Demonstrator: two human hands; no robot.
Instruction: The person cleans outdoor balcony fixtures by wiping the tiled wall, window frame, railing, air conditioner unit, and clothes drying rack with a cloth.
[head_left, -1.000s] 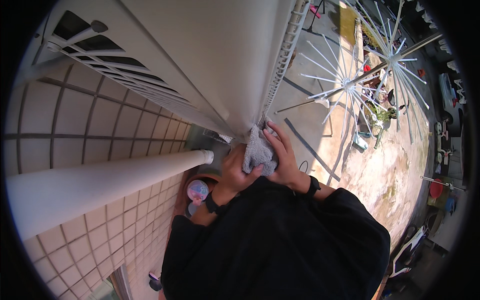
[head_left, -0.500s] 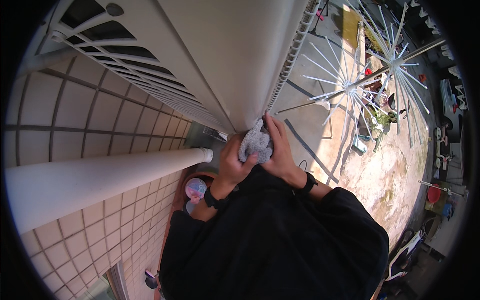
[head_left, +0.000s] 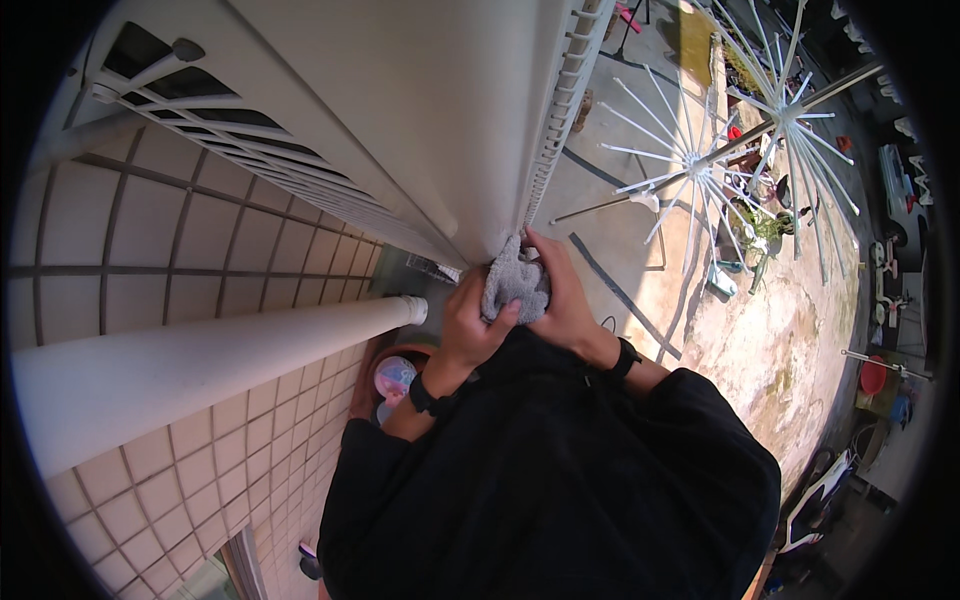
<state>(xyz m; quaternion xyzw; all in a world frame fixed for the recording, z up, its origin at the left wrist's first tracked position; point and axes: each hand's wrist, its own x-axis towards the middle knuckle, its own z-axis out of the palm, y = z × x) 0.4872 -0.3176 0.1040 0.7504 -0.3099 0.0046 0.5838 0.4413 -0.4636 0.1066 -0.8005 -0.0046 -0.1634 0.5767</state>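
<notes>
A crumpled grey cloth (head_left: 516, 284) is bunched between my two hands. My left hand (head_left: 474, 322) is closed around its left side, with the thumb lying over the front of the cloth. On the other side, my right hand (head_left: 560, 297) grips it with the fingers curled along its right edge. Both hands are at the near end of a tall beige casing (head_left: 420, 90), which looks like an air-conditioner outdoor unit. The cloth seems to meet the casing's rounded edge; the exact contact is hidden. A black band sits on each wrist.
A slatted grille (head_left: 220, 115) fills the casing's left side. To the left, a thick white pipe (head_left: 220, 365) runs along a tiled wall (head_left: 150, 215). Below it stands a brown pot (head_left: 365, 380) with a plastic tub (head_left: 395, 376). White spoked drying racks (head_left: 697, 168) spread at the right.
The view has shifted slightly relative to the casing. My hands stay gripped on the grey cloth in nearly the same place, and its folds have altered a little.
</notes>
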